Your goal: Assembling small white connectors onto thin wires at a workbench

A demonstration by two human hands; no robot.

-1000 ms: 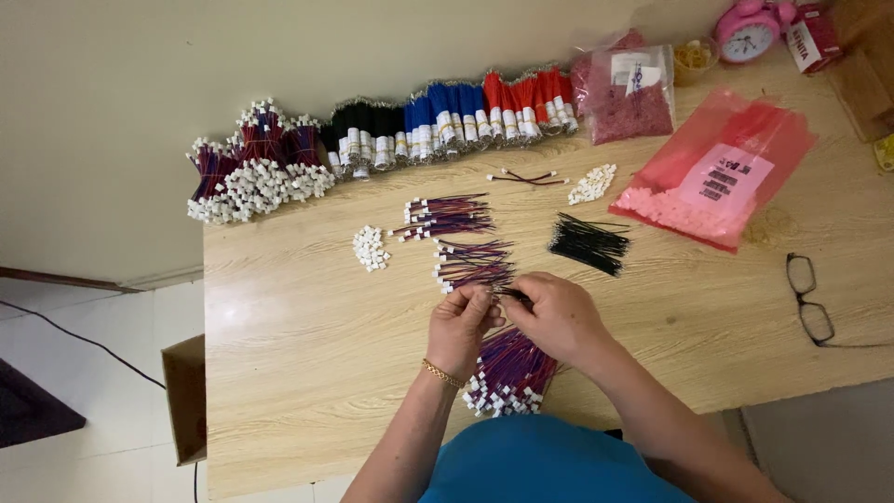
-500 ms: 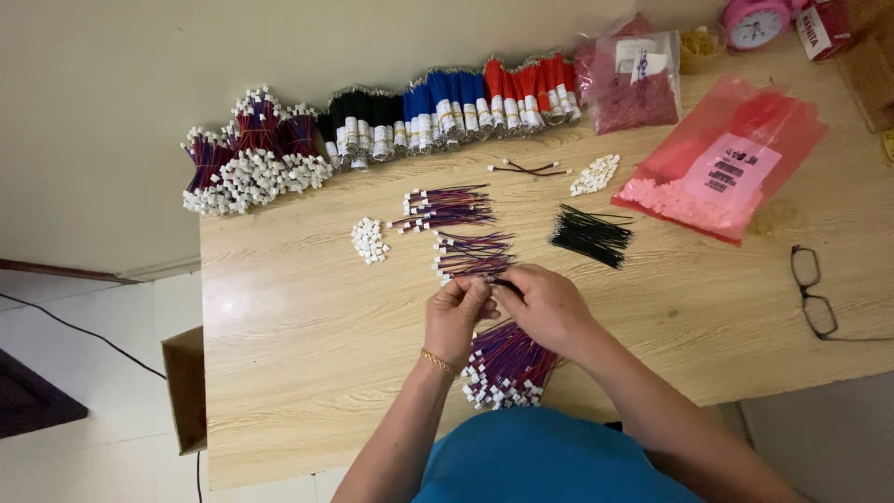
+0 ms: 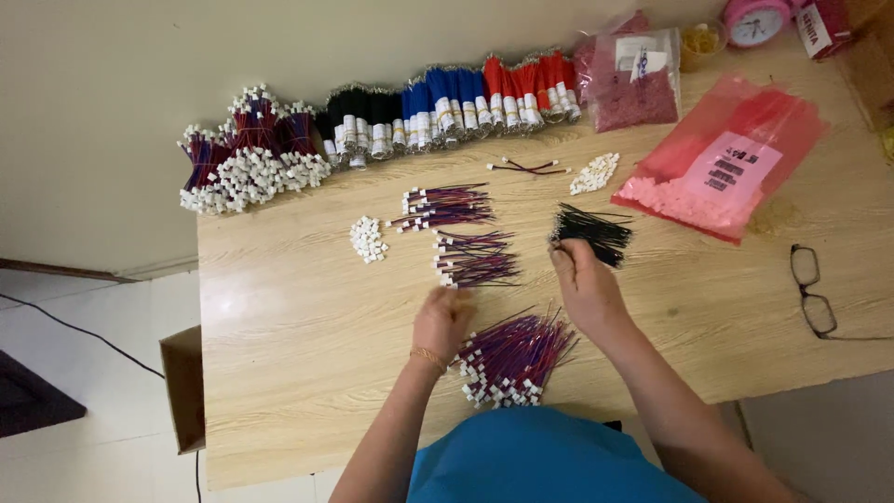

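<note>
The right hand (image 3: 585, 291) reaches forward, fingertips touching the near end of the black wire bundle (image 3: 593, 231); whether the fingers have pinched a wire or only rest on it cannot be told. The left hand (image 3: 443, 321) lies knuckles-up on the tabletop (image 3: 298, 354), fingers curled loosely together, holding nothing that shows, just below the lower red-and-blue wire pile (image 3: 475, 261) and beside the fanned heap of finished leads (image 3: 512, 359) at the near edge.

To pick well here, the right hand does best to take one black wire by its end, not the middle, so the rest of the bundle stays squared. The left hand is well placed to steady the coloured pile with a light touch while a lead is drawn off.

Farther out lie a second red-and-blue pile (image 3: 445, 205), a small heap of white connectors (image 3: 368, 238), another white heap (image 3: 595, 172), and a red plastic bag (image 3: 736, 158). Keeping these groups apart avoids mixing the colours. Spectacles (image 3: 812, 289) lie well to the right.
</note>
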